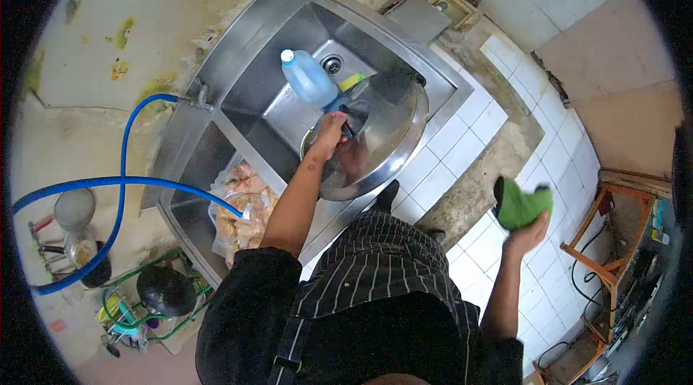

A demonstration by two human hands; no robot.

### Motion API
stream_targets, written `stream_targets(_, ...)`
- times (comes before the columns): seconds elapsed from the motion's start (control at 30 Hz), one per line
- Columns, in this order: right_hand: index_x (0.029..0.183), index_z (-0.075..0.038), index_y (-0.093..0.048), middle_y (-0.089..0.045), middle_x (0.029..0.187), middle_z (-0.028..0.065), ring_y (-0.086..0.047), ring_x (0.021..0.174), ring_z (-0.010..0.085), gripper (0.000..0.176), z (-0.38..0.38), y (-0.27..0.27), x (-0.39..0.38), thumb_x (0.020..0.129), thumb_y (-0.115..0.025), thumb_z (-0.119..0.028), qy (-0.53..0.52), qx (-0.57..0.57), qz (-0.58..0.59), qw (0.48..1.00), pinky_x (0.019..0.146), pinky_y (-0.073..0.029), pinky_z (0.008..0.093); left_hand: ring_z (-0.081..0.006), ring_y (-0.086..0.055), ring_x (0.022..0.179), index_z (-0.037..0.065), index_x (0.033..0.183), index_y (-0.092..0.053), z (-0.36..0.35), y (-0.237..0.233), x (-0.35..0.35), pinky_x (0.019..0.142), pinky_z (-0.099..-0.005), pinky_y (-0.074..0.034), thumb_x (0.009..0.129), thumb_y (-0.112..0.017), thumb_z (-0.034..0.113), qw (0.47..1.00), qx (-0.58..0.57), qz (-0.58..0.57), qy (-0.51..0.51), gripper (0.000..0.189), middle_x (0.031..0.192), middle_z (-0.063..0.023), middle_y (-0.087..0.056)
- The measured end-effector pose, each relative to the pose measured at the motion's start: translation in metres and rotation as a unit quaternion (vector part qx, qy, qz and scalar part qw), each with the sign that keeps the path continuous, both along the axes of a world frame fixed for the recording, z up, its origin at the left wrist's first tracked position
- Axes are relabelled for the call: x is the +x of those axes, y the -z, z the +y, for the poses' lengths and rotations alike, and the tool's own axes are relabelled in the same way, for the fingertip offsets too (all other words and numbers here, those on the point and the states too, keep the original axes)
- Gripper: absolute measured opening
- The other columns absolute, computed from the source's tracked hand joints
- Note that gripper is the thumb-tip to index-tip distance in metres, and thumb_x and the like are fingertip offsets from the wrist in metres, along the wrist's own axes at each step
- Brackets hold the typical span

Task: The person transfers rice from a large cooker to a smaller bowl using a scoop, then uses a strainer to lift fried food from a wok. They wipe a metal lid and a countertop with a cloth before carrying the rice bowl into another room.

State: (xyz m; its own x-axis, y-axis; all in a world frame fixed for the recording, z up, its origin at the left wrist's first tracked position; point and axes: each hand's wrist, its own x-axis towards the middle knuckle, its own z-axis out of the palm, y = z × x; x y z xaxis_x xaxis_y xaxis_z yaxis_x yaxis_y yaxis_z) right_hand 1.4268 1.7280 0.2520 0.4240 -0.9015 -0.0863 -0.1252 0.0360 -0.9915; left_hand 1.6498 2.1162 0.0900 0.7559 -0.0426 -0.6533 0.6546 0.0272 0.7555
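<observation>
My left hand [330, 134] is closed around the black handle [349, 129] of a large, shiny, round metal lid [393, 121]. The lid leans across the right side of the steel sink [249, 93], its rim overhanging the front edge. Out to the right, away from the sink, my right hand [530, 233] grips a green cloth [521, 204] with dark patches at its edges. Behind the lid, inside the basin, a pale blue plastic jug [309, 80] with a white cap lies tilted. Next to it is a yellow-green sponge [351, 82], partly hidden by the lid.
Bagged raw meat [242, 204] fills the left basin, with a blue hose [144, 181] running over it from the tap [202, 101]. A dark wok [166, 290] sits on a green rack at lower left. An orange frame [603, 269] stands at right on white tiles.
</observation>
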Motion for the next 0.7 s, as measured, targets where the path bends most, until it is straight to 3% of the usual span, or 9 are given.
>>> stream_targets(0.2, 0.088, 0.0, -0.058, -0.06, 0.082, 0.0158, -0.057, 0.073, 0.027, 0.044, -0.03, 0.15, -0.291, 0.089, -0.036, -0.039, -0.107, -0.018, 0.453, 0.885, 0.066, -0.045, 0.0382, -0.013, -0.051, 0.076, 0.009, 0.102, -0.049, -0.004, -0.014, -0.012, 0.066, -0.0273, -0.043, 0.087, -0.048, 0.026, 0.991, 0.124, -0.042, 0.001, 0.023, 0.093, -0.0032, -0.052)
stream_targets(0.23, 0.099, -0.006, -0.058, -0.063, 0.086, 0.0101, -0.06, 0.072, 0.0251, 0.042, -0.039, 0.206, -0.394, 0.084, -0.048, -0.044, -0.302, -0.239, 0.559, 0.735, 0.062, -0.046, 0.037, -0.0164, -0.053, 0.077, 0.006, 0.101, -0.049, 0.003, 0.001, -0.015, 0.068, -0.0299, -0.044, 0.086, -0.05, 0.025, 0.988, 0.142, -0.068, -0.005, 0.025, 0.091, -0.0057, -0.054)
stream_targets(0.3, 0.076, -0.006, -0.06, -0.056, 0.059, 0.0136, -0.056, 0.056, 0.0295, 0.023, 0.005, 0.194, -0.43, 0.073, -0.06, -0.029, -0.288, -0.068, 0.768, 0.568, 0.051, -0.045, 0.0411, -0.0198, -0.055, 0.079, 0.003, 0.101, -0.049, 0.014, 0.024, -0.024, 0.07, -0.0326, -0.045, 0.084, -0.052, 0.025, 0.983, 0.154, -0.099, -0.006, 0.028, 0.09, -0.0083, -0.055)
stream_targets(0.37, 0.077, -0.006, -0.061, -0.057, 0.061, 0.0118, -0.057, 0.058, 0.0281, 0.02, 0.023, 0.276, -0.57, 0.067, -0.065, -0.024, -0.489, -0.266, 0.6, 0.575, 0.053, -0.047, 0.0385, -0.0264, -0.054, 0.081, 0.001, 0.102, -0.05, 0.016, 0.031, -0.029, 0.077, -0.0355, -0.042, 0.083, -0.053, 0.024, 0.926, 0.277, -0.255, 0.028, 0.029, 0.092, -0.0125, -0.056)
stream_targets(0.43, 0.082, -0.006, -0.062, -0.061, 0.067, 0.0112, -0.06, 0.062, 0.026, 0.027, 0.068, 0.25, -0.56, 0.071, -0.064, -0.03, -0.119, 0.152, 0.407, 0.893, 0.056, -0.048, 0.0369, -0.0291, -0.053, 0.085, 0.0, 0.101, -0.05, 0.007, 0.011, -0.043, 0.08, -0.0356, -0.04, 0.082, -0.053, 0.019, 0.776, 0.47, -0.412, 0.083, 0.028, 0.093, -0.0158, -0.055)
stream_targets(0.47, 0.085, -0.004, -0.063, -0.064, 0.075, 0.0141, -0.062, 0.069, 0.0238, 0.038, 0.077, 0.205, -0.511, 0.073, -0.061, -0.04, -0.061, 0.264, 0.314, 0.91, 0.062, -0.049, 0.0355, -0.0285, -0.05, 0.094, -0.001, 0.101, -0.05, -0.028, -0.039, -0.057, 0.085, -0.0358, -0.037, 0.08, -0.053, 0.014, 0.733, 0.518, -0.439, 0.031, 0.026, 0.096, -0.0157, -0.053)
stream_targets(0.5, 0.086, -0.003, -0.064, -0.063, 0.076, 0.0161, -0.062, 0.072, 0.0262, 0.043, 0.09, 0.265, -0.56, 0.075, -0.058, -0.045, -0.167, 0.003, 0.378, 0.91, 0.066, -0.048, 0.0357, -0.0282, -0.045, 0.101, -0.001, 0.099, -0.051, -0.061, -0.09, -0.072, 0.089, -0.0366, -0.034, 0.081, -0.053, 0.011, 0.829, 0.375, -0.414, 0.03, 0.023, 0.1, -0.0157, -0.051)
stream_targets(0.53, 0.092, -0.003, -0.062, -0.063, 0.079, 0.0165, -0.06, 0.075, 0.031, 0.047, 0.088, 0.241, -0.54, 0.074, -0.057, -0.046, -0.109, 0.122, 0.581, 0.797, 0.069, -0.047, 0.038, -0.0275, -0.044, 0.102, -0.001, 0.098, -0.052, -0.105, -0.125, -0.088, 0.088, -0.0372, -0.035, 0.081, -0.052, 0.01, 0.798, 0.399, -0.452, 0.008, 0.02, 0.106, -0.0163, -0.048)
stream_targets(0.7, 0.111, -0.008, -0.047, -0.056, 0.097, 0.022, -0.054, 0.089, 0.04, 0.032, 0.088, 0.183, -0.492, 0.085, -0.047, -0.027, 0.27, 0.08, 0.364, 0.888, 0.073, -0.045, 0.0427, -0.0288, -0.043, 0.103, -0.001, 0.1, -0.049, -0.262, -0.144, -0.186, 0.086, -0.0378, -0.037, 0.083, -0.048, 0.007, 0.711, 0.161, -0.635, 0.256, 0.019, 0.111, -0.0161, -0.045)
